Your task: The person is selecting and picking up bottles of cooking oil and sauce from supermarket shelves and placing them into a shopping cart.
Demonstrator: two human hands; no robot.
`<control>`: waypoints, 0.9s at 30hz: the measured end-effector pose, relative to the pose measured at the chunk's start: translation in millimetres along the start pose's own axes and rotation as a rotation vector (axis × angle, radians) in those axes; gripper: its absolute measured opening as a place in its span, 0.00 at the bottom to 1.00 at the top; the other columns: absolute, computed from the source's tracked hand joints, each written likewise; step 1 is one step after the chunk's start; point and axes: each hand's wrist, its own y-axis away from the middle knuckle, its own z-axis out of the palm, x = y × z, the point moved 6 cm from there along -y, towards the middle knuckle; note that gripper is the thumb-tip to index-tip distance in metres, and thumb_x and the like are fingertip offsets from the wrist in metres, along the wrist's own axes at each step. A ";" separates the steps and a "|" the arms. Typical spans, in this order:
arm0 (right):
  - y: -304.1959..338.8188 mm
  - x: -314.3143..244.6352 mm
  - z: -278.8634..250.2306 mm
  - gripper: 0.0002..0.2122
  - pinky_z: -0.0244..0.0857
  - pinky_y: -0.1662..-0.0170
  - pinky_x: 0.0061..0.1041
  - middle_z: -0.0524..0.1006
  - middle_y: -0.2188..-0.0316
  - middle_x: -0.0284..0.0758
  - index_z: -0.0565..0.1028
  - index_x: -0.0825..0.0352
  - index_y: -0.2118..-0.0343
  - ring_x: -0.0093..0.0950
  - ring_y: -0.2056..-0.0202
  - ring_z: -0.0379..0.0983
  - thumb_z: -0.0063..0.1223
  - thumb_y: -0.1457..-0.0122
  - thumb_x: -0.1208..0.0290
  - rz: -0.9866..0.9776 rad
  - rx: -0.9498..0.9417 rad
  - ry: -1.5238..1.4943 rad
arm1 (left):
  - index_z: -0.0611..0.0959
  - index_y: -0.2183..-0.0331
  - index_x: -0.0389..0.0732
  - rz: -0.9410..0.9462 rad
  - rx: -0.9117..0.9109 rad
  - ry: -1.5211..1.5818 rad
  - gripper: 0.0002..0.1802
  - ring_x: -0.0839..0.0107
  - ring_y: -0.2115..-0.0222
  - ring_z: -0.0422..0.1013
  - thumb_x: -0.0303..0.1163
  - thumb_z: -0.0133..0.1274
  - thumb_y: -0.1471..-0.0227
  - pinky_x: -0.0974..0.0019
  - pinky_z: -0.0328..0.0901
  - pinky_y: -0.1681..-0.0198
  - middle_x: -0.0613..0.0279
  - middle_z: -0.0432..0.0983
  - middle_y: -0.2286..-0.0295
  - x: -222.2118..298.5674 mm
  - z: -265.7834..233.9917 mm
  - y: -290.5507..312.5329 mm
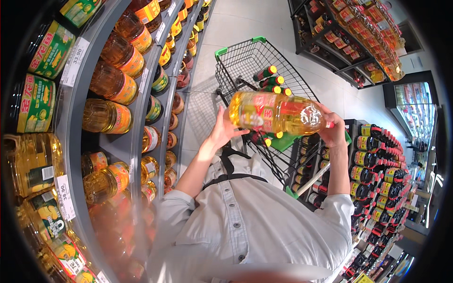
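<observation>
I hold a large clear bottle of yellow cooking oil (276, 113) sideways in front of me, above a wire shopping cart (236, 61) with green corners. My left hand (222, 129) supports the bottle's base end. My right hand (334, 129) grips the capped neck end. Inside the cart lie dark bottles with red and yellow caps (271, 80). More of them show under the oil bottle.
Curved shelves on my left (137, 108) carry many amber and yellow oil bottles with price tags. A rack of dark sauce bottles (377, 170) stands at my right. Another shelf of bottles (358, 28) runs across the aisle. Pale tiled floor (245, 23) lies ahead.
</observation>
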 end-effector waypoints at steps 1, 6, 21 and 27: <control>-1.9 5.4 3.3 0.33 0.60 0.41 0.37 0.70 0.46 0.44 0.64 0.74 0.42 0.35 0.46 0.68 0.44 0.55 0.65 0.019 -0.031 0.033 | 0.64 0.40 0.44 0.001 0.002 -0.005 0.41 0.60 0.48 0.69 0.66 0.26 0.40 0.50 0.65 0.46 0.56 0.70 0.48 2.2 10.5 5.9; -42.3 45.3 6.2 0.27 0.63 0.43 0.40 0.75 0.51 0.43 0.70 0.73 0.48 0.35 0.50 0.72 0.44 0.48 0.61 0.332 -0.019 -0.046 | 0.66 0.42 0.46 -0.098 0.118 -0.102 0.43 0.60 0.53 0.73 0.69 0.27 0.43 0.50 0.73 0.58 0.58 0.71 0.49 5.0 22.8 73.4; -156.2 57.6 82.8 0.18 0.78 0.66 0.33 0.80 0.69 0.38 0.73 0.70 0.61 0.30 0.71 0.79 0.45 0.43 0.58 0.536 -0.303 0.051 | 0.67 0.43 0.46 0.210 0.376 -0.060 0.44 0.62 0.57 0.73 0.70 0.25 0.44 0.55 0.71 0.60 0.58 0.72 0.50 17.8 31.1 126.2; -178.6 46.9 85.0 0.21 0.77 0.69 0.36 0.80 0.70 0.39 0.74 0.70 0.62 0.32 0.72 0.79 0.43 0.42 0.53 0.560 -0.374 0.150 | 0.67 0.43 0.47 0.229 0.399 0.020 0.44 0.61 0.55 0.71 0.71 0.27 0.46 0.54 0.69 0.60 0.58 0.71 0.49 14.7 32.2 109.0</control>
